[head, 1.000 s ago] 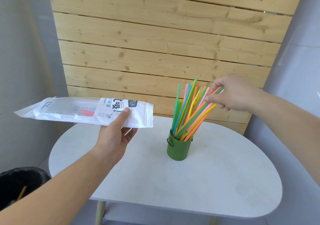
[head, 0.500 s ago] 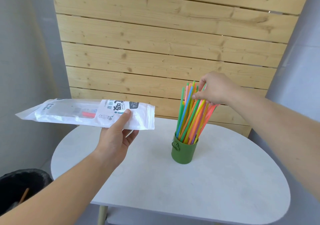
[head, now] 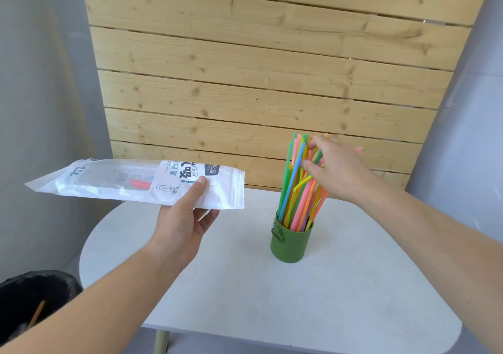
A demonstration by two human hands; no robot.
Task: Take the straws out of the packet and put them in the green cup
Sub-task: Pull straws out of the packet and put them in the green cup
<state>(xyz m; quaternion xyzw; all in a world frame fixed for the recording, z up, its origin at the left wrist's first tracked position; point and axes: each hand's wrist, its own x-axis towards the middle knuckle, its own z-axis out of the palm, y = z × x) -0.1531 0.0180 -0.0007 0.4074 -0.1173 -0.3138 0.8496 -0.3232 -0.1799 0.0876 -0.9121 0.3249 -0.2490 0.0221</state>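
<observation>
— Straws (head: pixel 295 190) stand bunched in my green cup (head: pixel 291 244), which sits on the white table (head: pixel 340 293) a little toward one o'clock of its middle. Where are your hands?

— My right hand (head: pixel 337 168) is at the top of the bunch, at about two o'clock from the cup, fingers (head: pixel 310 166) loosely spread and touching the upper ends of the straws. I cannot tell whether I am pinching any of them.

— And the packet?

— My left hand (head: pixel 185 217) holds the packet (head: pixel 114 182) in the air at about nine o'clock from the cup, well apart from it. My thumb presses on top and my fingers curl underneath. It lies nearly flat, with something red showing through its clear part.

— Anything else?

— A black bin (head: pixel 32 299) stands at seven o'clock, below the table edge.
</observation>
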